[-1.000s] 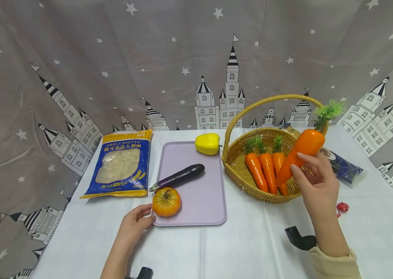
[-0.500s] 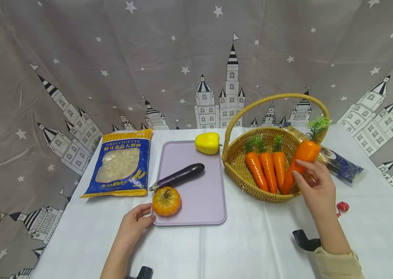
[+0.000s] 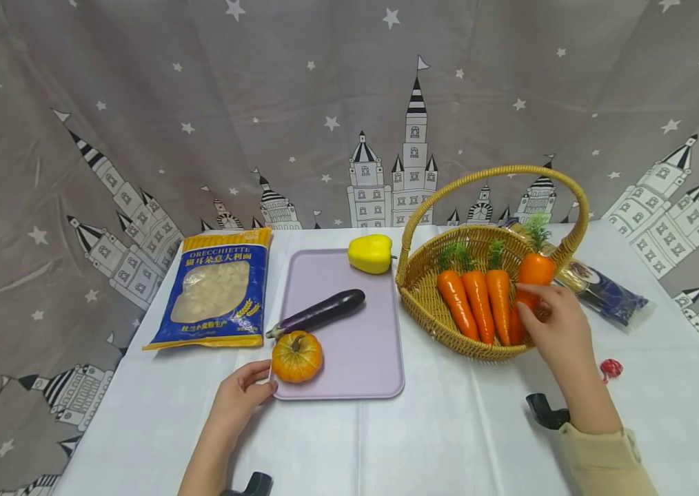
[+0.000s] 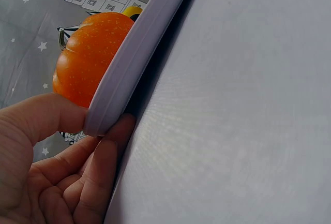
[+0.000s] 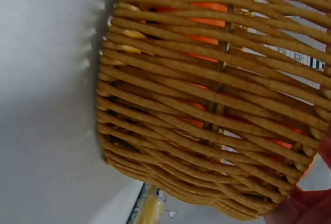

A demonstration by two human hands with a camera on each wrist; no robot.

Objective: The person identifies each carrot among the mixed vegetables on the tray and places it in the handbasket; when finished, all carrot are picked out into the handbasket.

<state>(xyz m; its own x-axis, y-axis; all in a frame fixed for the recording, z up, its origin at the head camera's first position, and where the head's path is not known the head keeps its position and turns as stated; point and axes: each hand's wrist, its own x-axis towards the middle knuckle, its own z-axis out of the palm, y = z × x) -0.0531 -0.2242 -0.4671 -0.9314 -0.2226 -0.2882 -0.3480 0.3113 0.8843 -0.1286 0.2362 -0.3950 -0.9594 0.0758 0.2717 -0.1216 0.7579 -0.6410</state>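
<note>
My right hand (image 3: 560, 327) pinches an orange carrot (image 3: 537, 271) with a green top, low at the right side of the wicker basket (image 3: 427, 324). Three other carrots (image 3: 476, 306) lie side by side in that basket. In the right wrist view the basket's woven wall (image 5: 207, 105) hides most of the carrots, and only fingertips show at the right edge. My left hand (image 3: 240, 393) holds the near left corner of the lilac tray (image 3: 365, 355), thumb at the rim and fingers underneath. A small pumpkin (image 3: 296, 358), an eggplant (image 3: 325, 310) and a yellow bell pepper (image 3: 370, 254) lie on the tray.
A blue and yellow bag of orecchiette (image 3: 216, 289) lies left of the tray. Behind the basket on the right is a dark blue packet (image 3: 610, 296). A small red wrapped item (image 3: 611, 368) sits right of my right hand. A grey castle-print curtain (image 3: 300, 138) hangs behind.
My right hand has lowered the carrot leftward and down into the basket, beside the other carrots. My left hand has stayed at the tray's corner.
</note>
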